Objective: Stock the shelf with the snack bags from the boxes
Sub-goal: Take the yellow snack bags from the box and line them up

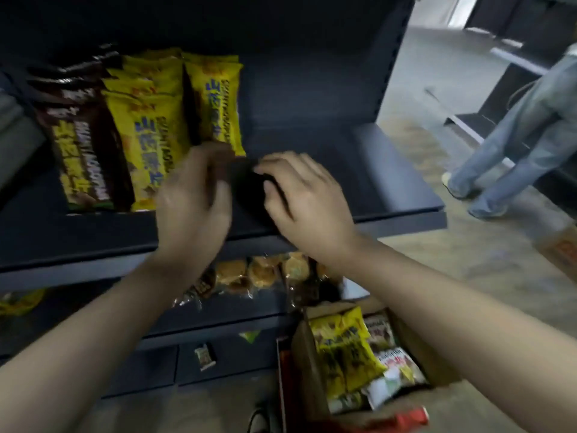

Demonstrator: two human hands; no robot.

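On the upper shelf (390, 170) lie rows of yellow snack bags (215, 101) and brown snack bags (84, 157), packed at the left. My left hand (193, 201) is blurred just below the right yellow row, its fingers curled at the left edge of a dark packet (249, 189). My right hand (303, 195) grips the same packet from the right, thumb and forefinger bent round it. The packet is dark against the shelf and hard to make out. An open cardboard box (304, 364) of yellow and white snack bags (346, 348) stands on the floor at the lower right.
The shelf below holds clear packs of round cakes (249, 273). A small packet (205, 357) lies on the bottom ledge. Another person in jeans (515, 139) stands on the aisle floor to the right, by another box (562, 248). The upper shelf's right half is bare.
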